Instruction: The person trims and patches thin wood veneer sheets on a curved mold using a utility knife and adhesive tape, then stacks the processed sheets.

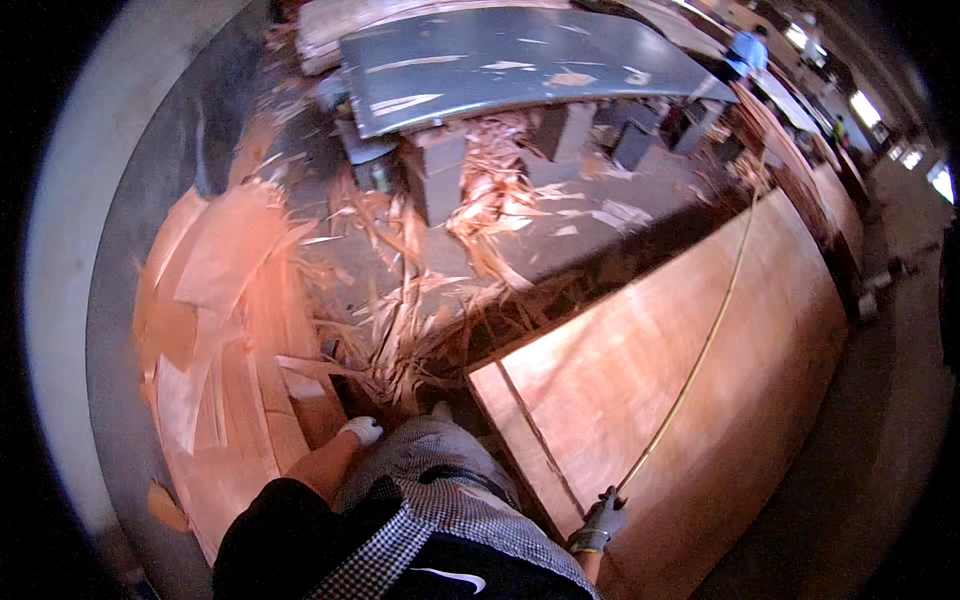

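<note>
My right hand, in a grey glove with dark fingertips, is closed around the near end of a long, thin yellowish stick. The stick slants away over a broad stack of wood veneer sheets, its far end near the stack's back edge. My left hand, in a white glove, hangs by my apron with its fingers curled and nothing visible in them. It is nearest to a pile of loose reddish veneer sheets on my left.
Torn veneer strips litter the floor between the stacks. Ahead stands a dark, flat-topped table with scraps on it and blocks beneath. A person in a blue shirt is at the far right. A pale wall runs along the left.
</note>
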`<state>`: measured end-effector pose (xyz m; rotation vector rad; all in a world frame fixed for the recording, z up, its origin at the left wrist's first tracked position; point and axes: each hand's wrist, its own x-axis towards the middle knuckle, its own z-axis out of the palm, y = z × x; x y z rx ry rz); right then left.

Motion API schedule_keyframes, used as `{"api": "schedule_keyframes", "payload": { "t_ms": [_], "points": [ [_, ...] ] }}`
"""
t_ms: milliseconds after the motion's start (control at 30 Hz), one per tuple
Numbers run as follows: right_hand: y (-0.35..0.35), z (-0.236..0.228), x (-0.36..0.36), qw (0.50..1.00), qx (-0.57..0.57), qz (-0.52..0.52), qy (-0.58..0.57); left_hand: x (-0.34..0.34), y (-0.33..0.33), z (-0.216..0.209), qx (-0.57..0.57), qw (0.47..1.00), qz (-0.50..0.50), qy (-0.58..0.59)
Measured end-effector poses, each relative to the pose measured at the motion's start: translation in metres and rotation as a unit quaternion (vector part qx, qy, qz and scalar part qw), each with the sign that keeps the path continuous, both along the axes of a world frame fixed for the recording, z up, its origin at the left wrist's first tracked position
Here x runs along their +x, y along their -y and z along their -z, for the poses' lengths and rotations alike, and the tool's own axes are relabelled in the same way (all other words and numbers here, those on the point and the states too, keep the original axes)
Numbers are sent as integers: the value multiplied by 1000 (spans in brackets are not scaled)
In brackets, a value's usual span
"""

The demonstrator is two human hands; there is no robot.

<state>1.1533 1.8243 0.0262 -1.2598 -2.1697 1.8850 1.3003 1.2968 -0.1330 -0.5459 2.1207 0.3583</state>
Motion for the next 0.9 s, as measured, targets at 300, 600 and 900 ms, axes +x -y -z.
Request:
{"api": "schedule_keyframes", "payload": {
  "t_ms": [300,600,900],
  "points": [
    [106,-34,-161,993,-37,-87,-77,-109,4,-111,5,964,-260,-51],
    [407,-66,-288,966,-55,-182,-177,-255,155,-131,269,886,-182,-332],
    [627,-40,-361,751,28,-627,-204,-393,278,-242,529,757,-301,-236]
  ]
}}
